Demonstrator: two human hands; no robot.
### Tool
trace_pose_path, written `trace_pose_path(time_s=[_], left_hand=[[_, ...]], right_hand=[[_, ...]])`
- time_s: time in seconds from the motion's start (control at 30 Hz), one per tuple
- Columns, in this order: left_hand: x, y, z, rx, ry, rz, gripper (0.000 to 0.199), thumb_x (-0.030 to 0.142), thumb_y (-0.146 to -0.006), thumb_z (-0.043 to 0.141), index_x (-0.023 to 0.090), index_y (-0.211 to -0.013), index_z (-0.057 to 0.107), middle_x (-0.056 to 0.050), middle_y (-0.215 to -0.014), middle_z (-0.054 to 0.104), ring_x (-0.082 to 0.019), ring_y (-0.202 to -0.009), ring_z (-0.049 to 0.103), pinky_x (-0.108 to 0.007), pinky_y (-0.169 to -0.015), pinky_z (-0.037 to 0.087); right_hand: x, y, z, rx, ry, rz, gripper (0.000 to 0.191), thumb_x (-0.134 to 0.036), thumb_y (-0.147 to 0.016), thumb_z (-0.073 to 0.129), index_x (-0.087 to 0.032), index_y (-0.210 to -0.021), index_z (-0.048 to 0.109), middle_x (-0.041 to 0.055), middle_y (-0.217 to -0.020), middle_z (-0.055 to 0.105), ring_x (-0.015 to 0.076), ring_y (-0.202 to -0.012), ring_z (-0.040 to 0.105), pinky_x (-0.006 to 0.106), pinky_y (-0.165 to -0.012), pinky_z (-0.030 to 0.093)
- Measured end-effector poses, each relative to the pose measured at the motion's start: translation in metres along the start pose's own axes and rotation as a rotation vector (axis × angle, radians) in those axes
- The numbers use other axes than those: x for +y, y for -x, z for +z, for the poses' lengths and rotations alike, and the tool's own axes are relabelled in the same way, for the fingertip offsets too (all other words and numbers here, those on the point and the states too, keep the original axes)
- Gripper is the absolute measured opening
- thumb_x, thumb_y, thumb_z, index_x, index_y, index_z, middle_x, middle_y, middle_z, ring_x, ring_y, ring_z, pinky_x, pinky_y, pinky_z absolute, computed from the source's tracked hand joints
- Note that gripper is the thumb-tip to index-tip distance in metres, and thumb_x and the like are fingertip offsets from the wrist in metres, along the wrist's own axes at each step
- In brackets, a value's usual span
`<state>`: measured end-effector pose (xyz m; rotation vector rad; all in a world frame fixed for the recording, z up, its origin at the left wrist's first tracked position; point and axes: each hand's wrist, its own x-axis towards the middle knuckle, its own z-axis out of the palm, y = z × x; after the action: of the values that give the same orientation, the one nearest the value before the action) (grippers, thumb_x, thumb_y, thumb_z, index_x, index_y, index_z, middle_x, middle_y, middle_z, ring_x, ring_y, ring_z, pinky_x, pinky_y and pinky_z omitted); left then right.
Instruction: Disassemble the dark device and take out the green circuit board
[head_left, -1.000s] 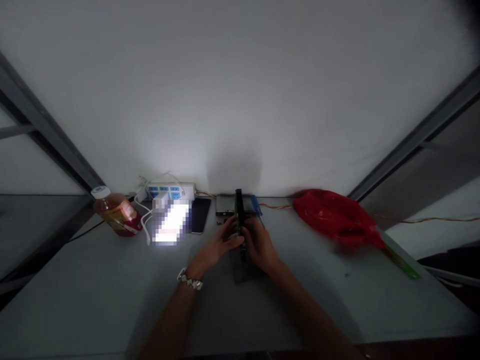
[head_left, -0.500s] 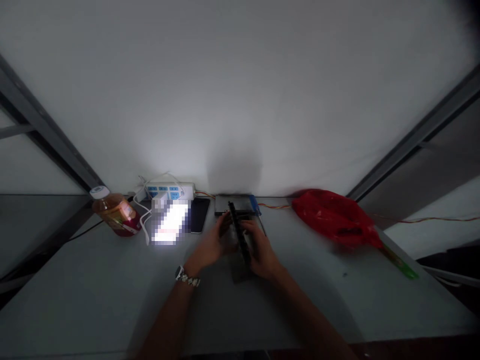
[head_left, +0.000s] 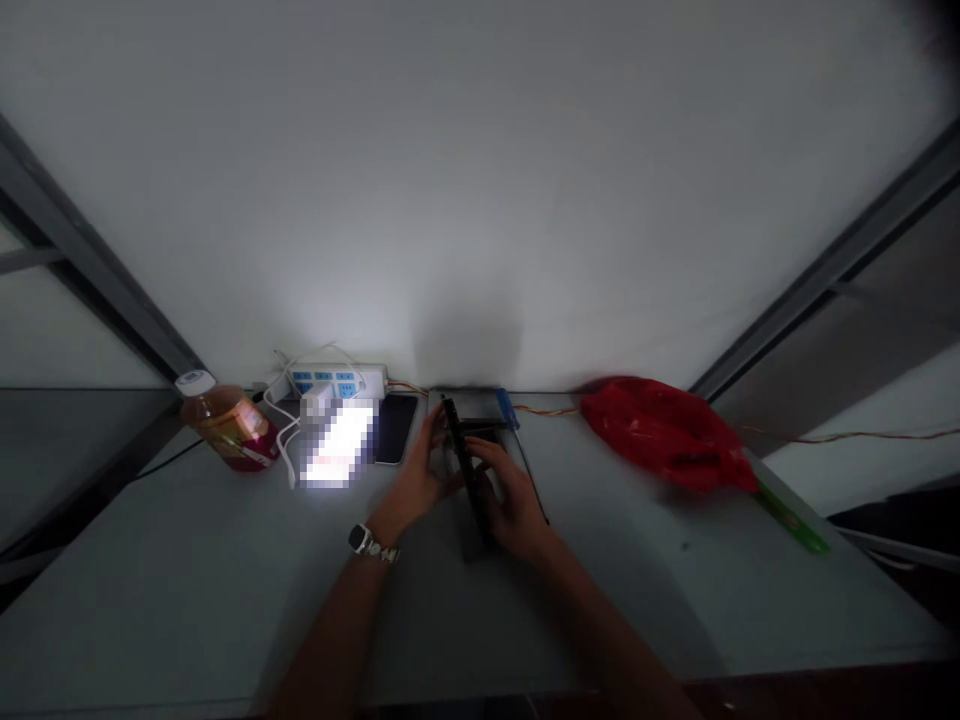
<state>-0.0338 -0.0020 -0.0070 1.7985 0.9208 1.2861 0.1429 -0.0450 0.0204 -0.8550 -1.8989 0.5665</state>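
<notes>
A thin black slab-like device (head_left: pixel 466 465) stands on edge, tilted, between my two hands; its exact kind is too dark to tell. My left hand (head_left: pixel 417 480) grips it from the left, fingers along its far end. From the right, my right hand (head_left: pixel 516 497) holds its other face, with fingers bent over it. Just behind lies a flat grey metal case (head_left: pixel 474 405), partly covered by the hands. A screwdriver (head_left: pixel 508 408) with a blue handle rests at the case's right side, its shaft pointing toward me.
On the left are a juice bottle (head_left: pixel 229 425), a white power strip (head_left: pixel 367 380) with cables, a glowing blurred-out screen (head_left: pixel 341 445) and a dark phone (head_left: pixel 395 430). To the right a red plastic bag (head_left: pixel 664 430) lies with a green strip (head_left: pixel 791 518) sticking out. A wall stands behind the table.
The slab has shifted slightly left and its near end has swung, showing more of the screwdriver's shaft. Both hands stay on it. The view has moved slightly.
</notes>
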Motion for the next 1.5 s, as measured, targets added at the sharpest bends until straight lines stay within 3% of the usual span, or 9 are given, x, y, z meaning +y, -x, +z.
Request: trace_pose_path(time_s=[0.23,0.47,0.57,0.67,0.77,1.0,1.17,1.37,1.5], left_hand=[[0.004,-0.030,-0.011,0.004,-0.253,0.115,0.107,0.006,-0.069,0.071,0.030,-0.155,0.012,-0.015,-0.155,0.036,-0.029,-0.144,0.034,-0.051,-0.114,0.036],[-0.005,-0.022,-0.009,0.040,-0.284,0.119,0.098,0.013,-0.075,0.069,0.030,-0.155,0.014,-0.013,-0.157,0.033,-0.027,-0.144,0.034,-0.045,-0.112,0.038],[-0.002,-0.017,-0.012,0.045,-0.295,0.116,0.098,0.016,-0.076,0.070,0.029,-0.155,0.014,-0.013,-0.156,0.033,-0.028,-0.143,0.035,-0.045,-0.112,0.039],[0.009,-0.014,-0.018,0.067,-0.331,0.128,0.098,0.016,-0.074,0.069,0.026,-0.155,0.016,-0.014,-0.153,0.036,-0.030,-0.141,0.037,-0.047,-0.111,0.040],[0.020,-0.012,-0.023,0.093,-0.371,0.159,0.099,0.014,-0.070,0.069,0.025,-0.154,0.018,-0.014,-0.150,0.038,-0.031,-0.138,0.039,-0.048,-0.110,0.040],[0.027,-0.011,-0.023,0.100,-0.374,0.204,0.098,0.013,-0.068,0.069,0.025,-0.153,0.021,-0.014,-0.148,0.040,-0.032,-0.135,0.041,-0.049,-0.105,0.044],[0.025,-0.011,-0.024,0.122,-0.338,0.215,0.097,0.013,-0.069,0.069,0.026,-0.153,0.022,-0.015,-0.150,0.038,-0.032,-0.134,0.042,-0.048,-0.103,0.045],[0.028,-0.011,-0.024,0.172,-0.323,0.223,0.095,0.013,-0.069,0.069,0.025,-0.152,0.025,-0.015,-0.149,0.038,-0.030,-0.129,0.046,-0.045,-0.099,0.048],[0.028,-0.012,-0.024,0.188,-0.286,0.228,0.097,0.011,-0.066,0.069,0.027,-0.151,0.026,-0.014,-0.146,0.041,-0.028,-0.122,0.051,-0.043,-0.095,0.049]], right_hand=[[0.011,0.002,-0.001,0.096,-0.102,0.167,0.039,-0.031,-0.102,0.037,-0.030,-0.139,0.051,0.0064,-0.135,0.061,0.0218,-0.127,0.057,0.045,-0.109,0.044],[0.001,0.000,-0.002,0.066,-0.155,0.128,0.032,-0.035,-0.101,0.041,-0.026,-0.125,0.061,0.0079,-0.139,0.059,0.0231,-0.130,0.054,0.044,-0.108,0.044],[0.007,0.001,-0.003,0.127,-0.141,0.196,0.029,-0.040,-0.094,0.055,-0.024,-0.117,0.064,0.0091,-0.123,0.068,0.0239,-0.110,0.065,0.037,-0.089,0.055],[0.018,0.001,-0.009,0.169,-0.125,0.319,0.026,-0.042,-0.091,0.060,-0.021,-0.106,0.066,0.0053,-0.092,0.072,0.0198,-0.080,0.068,0.031,-0.072,0.055],[0.028,0.000,-0.018,0.164,-0.123,0.386,0.028,-0.044,-0.093,0.055,-0.019,-0.098,0.068,0.0049,-0.089,0.072,0.0193,-0.079,0.066,0.030,-0.071,0.053],[0.035,0.000,-0.026,0.119,-0.087,0.423,0.035,-0.047,-0.093,0.054,-0.017,-0.100,0.070,0.0062,-0.090,0.070,0.0193,-0.078,0.063,0.028,-0.066,0.050],[0.033,-0.001,-0.024,0.121,-0.206,0.470,0.036,-0.048,-0.090,0.058,-0.017,-0.103,0.071,0.0055,-0.087,0.070,0.0198,-0.078,0.064,0.030,-0.068,0.050],[0.027,-0.003,-0.024,0.149,-0.349,0.503,0.036,-0.045,-0.087,0.061,-0.019,-0.109,0.070,-0.0002,-0.068,0.064,0.0120,-0.051,0.051,0.024,-0.050,0.042],[0.021,-0.005,-0.026,0.151,-0.372,0.424,0.031,-0.037,-0.084,0.064,-0.022,-0.110,0.069,0.0038,-0.086,0.070,0.0170,-0.071,0.063,0.027,-0.062,0.050]])
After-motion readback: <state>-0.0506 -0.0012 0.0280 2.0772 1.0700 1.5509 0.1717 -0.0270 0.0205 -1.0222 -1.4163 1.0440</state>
